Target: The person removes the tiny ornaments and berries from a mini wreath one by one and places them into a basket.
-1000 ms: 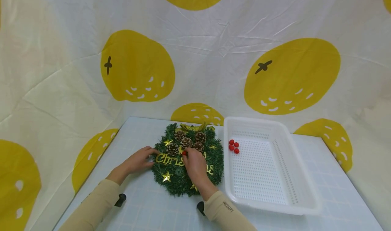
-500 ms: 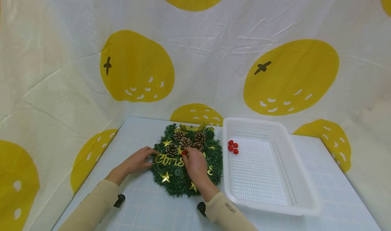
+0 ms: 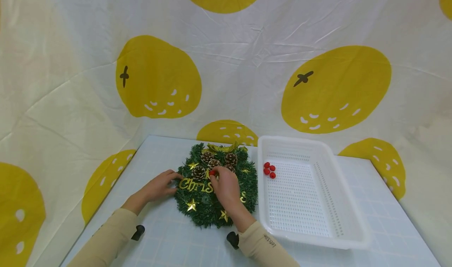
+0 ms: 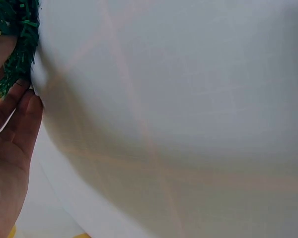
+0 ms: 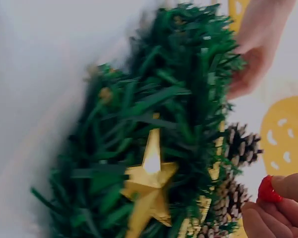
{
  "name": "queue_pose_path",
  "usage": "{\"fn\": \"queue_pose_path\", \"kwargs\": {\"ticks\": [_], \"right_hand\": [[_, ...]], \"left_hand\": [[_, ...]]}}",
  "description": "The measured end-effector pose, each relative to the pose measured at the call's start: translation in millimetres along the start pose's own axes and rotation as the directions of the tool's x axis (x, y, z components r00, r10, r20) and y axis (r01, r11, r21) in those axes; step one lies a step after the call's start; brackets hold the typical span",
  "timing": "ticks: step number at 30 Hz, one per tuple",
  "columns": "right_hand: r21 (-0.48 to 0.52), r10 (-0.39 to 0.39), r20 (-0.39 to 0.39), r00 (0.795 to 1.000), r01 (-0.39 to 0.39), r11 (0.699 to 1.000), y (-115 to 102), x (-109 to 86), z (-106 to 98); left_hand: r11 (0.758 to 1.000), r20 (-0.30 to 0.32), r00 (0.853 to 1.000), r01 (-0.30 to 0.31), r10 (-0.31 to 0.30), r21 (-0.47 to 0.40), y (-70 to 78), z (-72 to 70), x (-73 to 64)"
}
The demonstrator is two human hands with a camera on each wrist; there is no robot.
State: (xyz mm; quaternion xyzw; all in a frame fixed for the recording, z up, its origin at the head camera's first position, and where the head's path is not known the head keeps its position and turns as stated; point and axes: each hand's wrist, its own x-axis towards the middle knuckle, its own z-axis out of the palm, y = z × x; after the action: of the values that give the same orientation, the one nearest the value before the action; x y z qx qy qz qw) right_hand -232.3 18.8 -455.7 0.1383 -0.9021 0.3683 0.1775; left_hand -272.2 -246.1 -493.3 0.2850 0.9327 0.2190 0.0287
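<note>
A green Christmas wreath (image 3: 212, 212) lies on the table, with gold lettering (image 3: 192, 185), gold stars (image 3: 192, 205) and several pine cones (image 3: 199, 172). At its left edge my left hand (image 3: 160, 186) holds the rim, the thumb (image 4: 0, 52) on one side and the fingers (image 4: 27, 116) on the other. My right hand (image 3: 227, 186) is over the middle of the wreath, hiding part of the lettering. Between its thumb and fingers it pinches a small red berry (image 5: 269, 190), close to the pine cones in the right wrist view.
To the right of the wreath stands a white plastic basket (image 3: 347, 204) with perforated sides. Several red berries (image 3: 267, 171) lie at its left side. A white curtain with yellow fruit prints (image 3: 243, 94) hangs behind and around the table (image 3: 169, 239).
My right hand has lifted slightly with the red berry, which now sits a little higher beside the pine cones. The left hand stays at the wreath's edge.
</note>
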Motion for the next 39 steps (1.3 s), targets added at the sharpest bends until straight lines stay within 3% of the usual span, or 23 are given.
{"fn": "queue_pose_path", "kwargs": {"ticks": [8,19,27,35,39], "right_hand": [[0.095,0.047,0.027,0.999,-0.049,0.994,-9.6,7.4,-11.1],[0.200,0.046,0.043,0.998,-0.054,0.978,-21.3,18.9,-37.7],[0.182,0.041,0.035,0.999,-0.047,0.982,-17.6,31.6,-56.0],[0.215,0.127,0.065,0.990,-0.138,0.967,-7.6,47.3,-73.2],[0.184,0.146,0.036,0.989,-0.150,0.971,-1.8,53.6,-82.8]], "left_hand": [[1.000,-0.011,1.000,-0.019,0.019,0.009,-0.3,0.0,-0.8],[1.000,-0.012,1.000,-0.009,0.010,0.011,-1.4,0.9,0.0],[1.000,-0.011,1.000,-0.014,0.015,0.021,-2.4,1.3,-0.1],[0.999,-0.007,1.000,-0.022,0.022,0.030,-1.5,-0.2,-0.2],[1.000,-0.002,1.000,-0.012,0.012,0.026,-1.3,0.1,0.0]]}}
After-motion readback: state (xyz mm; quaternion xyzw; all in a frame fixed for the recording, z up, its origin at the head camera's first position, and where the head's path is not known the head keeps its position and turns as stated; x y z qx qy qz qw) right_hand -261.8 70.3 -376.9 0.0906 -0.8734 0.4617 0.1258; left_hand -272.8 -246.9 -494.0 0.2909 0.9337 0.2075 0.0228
